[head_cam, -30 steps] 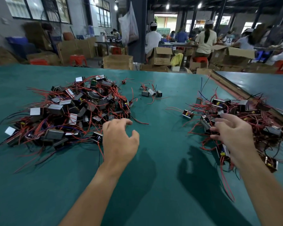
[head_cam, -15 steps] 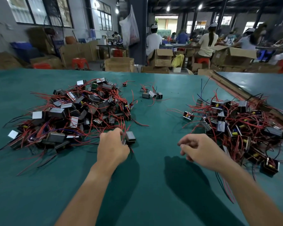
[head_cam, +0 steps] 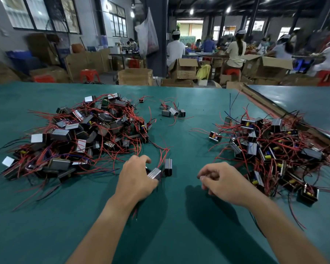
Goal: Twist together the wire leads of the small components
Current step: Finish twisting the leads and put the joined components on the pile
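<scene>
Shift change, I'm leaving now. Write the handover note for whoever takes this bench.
Left hand: grips one component at the near edge of the left pile; a second component stands just right of it.
Right hand: loosely curled, holds nothing, near the right pile.
A few loose pieces lie farther back on the green table.
Done: cannot tell which pile is finished; no twisting under way.
Left: bring the right hand in and twist the held component's leads.
</scene>
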Demonstrator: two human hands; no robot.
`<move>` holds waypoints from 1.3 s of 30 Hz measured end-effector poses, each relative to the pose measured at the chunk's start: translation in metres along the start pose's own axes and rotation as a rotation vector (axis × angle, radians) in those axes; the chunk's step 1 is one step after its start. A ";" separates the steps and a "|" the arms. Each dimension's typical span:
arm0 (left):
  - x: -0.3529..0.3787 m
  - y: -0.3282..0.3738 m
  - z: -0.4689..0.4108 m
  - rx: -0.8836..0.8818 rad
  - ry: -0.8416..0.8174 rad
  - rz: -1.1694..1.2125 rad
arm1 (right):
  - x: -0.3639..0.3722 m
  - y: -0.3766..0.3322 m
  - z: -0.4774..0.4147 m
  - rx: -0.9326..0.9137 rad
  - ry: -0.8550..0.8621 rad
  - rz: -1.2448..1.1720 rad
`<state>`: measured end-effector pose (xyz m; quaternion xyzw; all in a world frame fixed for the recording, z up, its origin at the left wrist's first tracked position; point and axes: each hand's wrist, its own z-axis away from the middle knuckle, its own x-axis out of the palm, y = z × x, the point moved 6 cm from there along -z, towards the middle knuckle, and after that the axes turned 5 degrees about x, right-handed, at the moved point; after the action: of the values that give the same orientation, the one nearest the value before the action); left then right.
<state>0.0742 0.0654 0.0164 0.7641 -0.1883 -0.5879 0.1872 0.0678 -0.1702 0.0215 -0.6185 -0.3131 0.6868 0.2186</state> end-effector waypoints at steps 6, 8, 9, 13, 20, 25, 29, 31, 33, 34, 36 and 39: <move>-0.033 -0.010 -0.001 -0.095 0.397 0.149 | 0.004 -0.006 0.001 -0.034 -0.019 0.033; -0.046 -0.011 0.002 -0.116 0.556 0.303 | 0.006 -0.007 0.002 -0.036 -0.019 0.031; -0.050 -0.008 0.004 -0.102 0.588 0.417 | 0.006 -0.008 0.002 -0.037 -0.022 0.016; -0.045 0.036 0.014 0.205 0.415 0.656 | 0.005 -0.012 0.001 0.024 -0.026 -0.399; 0.037 0.096 0.059 0.724 -0.354 0.298 | -0.020 0.014 -0.013 0.246 0.163 -0.619; 0.026 0.075 0.037 0.591 -0.178 0.205 | -0.019 0.016 -0.017 0.196 0.206 -0.475; 0.036 0.051 0.029 0.392 -0.310 -0.022 | -0.018 0.013 -0.014 0.218 0.193 -0.436; 0.038 0.045 0.028 0.342 -0.331 -0.112 | -0.014 0.010 -0.011 0.202 0.136 -0.401; 0.032 0.039 0.023 0.240 -0.285 -0.154 | -0.010 0.008 -0.009 0.160 0.077 -0.319; 0.026 0.033 0.020 0.160 -0.245 -0.183 | -0.009 0.007 -0.008 0.141 0.062 -0.282; 0.011 0.015 0.013 -0.039 -0.136 -0.230 | -0.009 0.008 -0.008 0.119 0.057 -0.250; -0.007 -0.006 0.009 -0.238 -0.055 -0.254 | -0.013 0.009 -0.008 0.098 0.069 -0.219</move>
<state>0.0637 0.0737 0.0171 0.7379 -0.0243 -0.6455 0.1953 0.0787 -0.1842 0.0235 -0.5925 -0.3371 0.6515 0.3329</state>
